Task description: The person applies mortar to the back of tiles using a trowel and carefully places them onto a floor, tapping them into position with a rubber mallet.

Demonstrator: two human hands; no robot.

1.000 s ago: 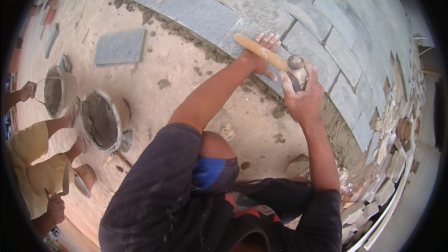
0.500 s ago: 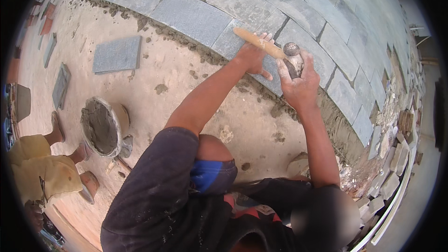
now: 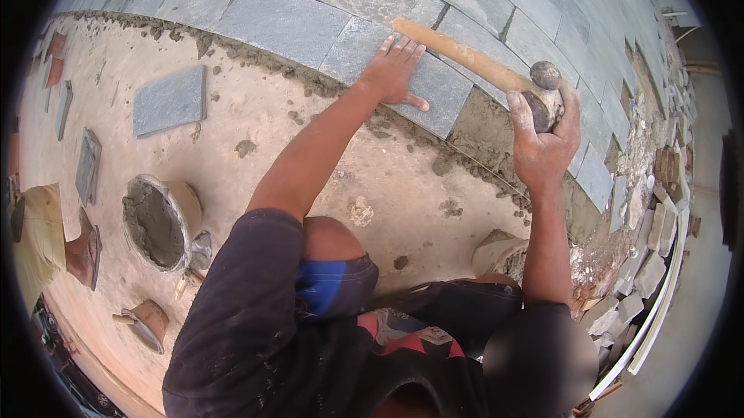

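Where R grip (image 3: 549, 151) curls, mallet (image 3: 480, 65) (hd. (image 3: 545, 75)) sits w/in.

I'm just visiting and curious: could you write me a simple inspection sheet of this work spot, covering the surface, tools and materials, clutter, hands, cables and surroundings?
Surface: paving rows of grey stone, with bare mortar showing at their near edge.
Tools and materials: wooden-handled mallet; grey slab at the edge of the paving.
Clutter: loose slabs and mortar bucket on the left; broken stone pieces on the right.
Hands: left hand spread on the grey slab; right hand gripping the mallet by its head.
Cables: nothing seen for certain; long white strips at right could be pipe or trim.
Surroundings: another person, partly visible at the left edge.
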